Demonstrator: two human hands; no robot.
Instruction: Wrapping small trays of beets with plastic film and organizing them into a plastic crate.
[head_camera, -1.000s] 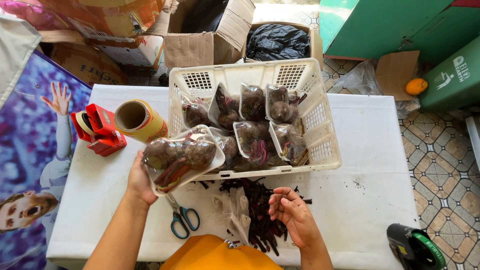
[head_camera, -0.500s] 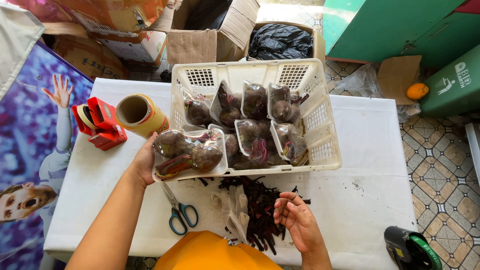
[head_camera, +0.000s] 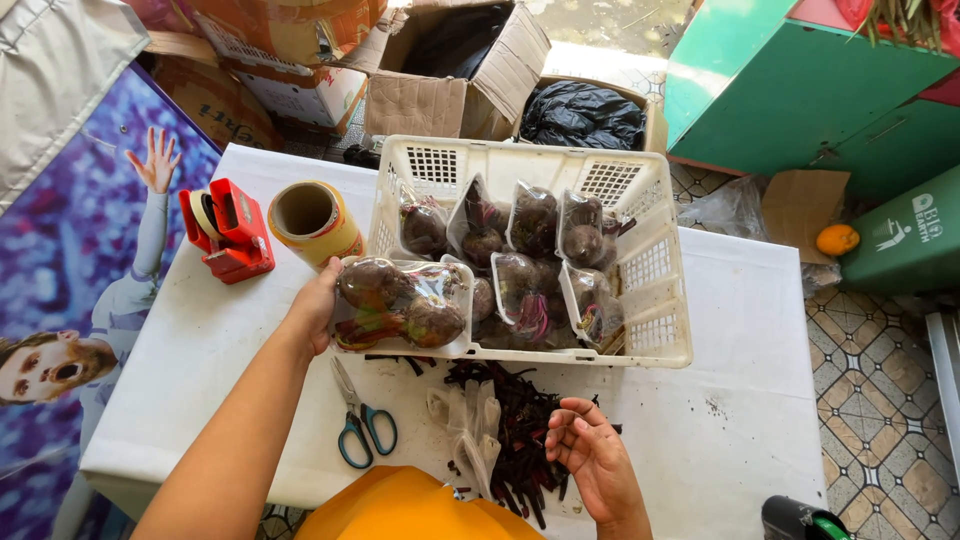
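My left hand (head_camera: 318, 303) holds a wrapped tray of beetroots (head_camera: 402, 304) at its left end, resting it on the front left corner of a white plastic basket (head_camera: 658, 355). The basket holds several more wrapped beetroot trays (head_camera: 533, 222) standing on edge. My right hand (head_camera: 588, 452) hovers palm up, fingers loosely curled and empty, over a pile of dark beetroot stems (head_camera: 517, 420) on the white table (head_camera: 740, 420).
Teal-handled scissors (head_camera: 360, 425) lie below the left hand. A red tape dispenser (head_camera: 228, 230) and a roll of film (head_camera: 314, 222) stand left of the basket. Cardboard boxes (head_camera: 455, 70) sit behind the table, green bins (head_camera: 800, 90) at the right.
The left hand carried the wrapped beetroot tray forward and lowered it onto the basket's front left corner. The right hand stayed over the stems. The camera view shifted.
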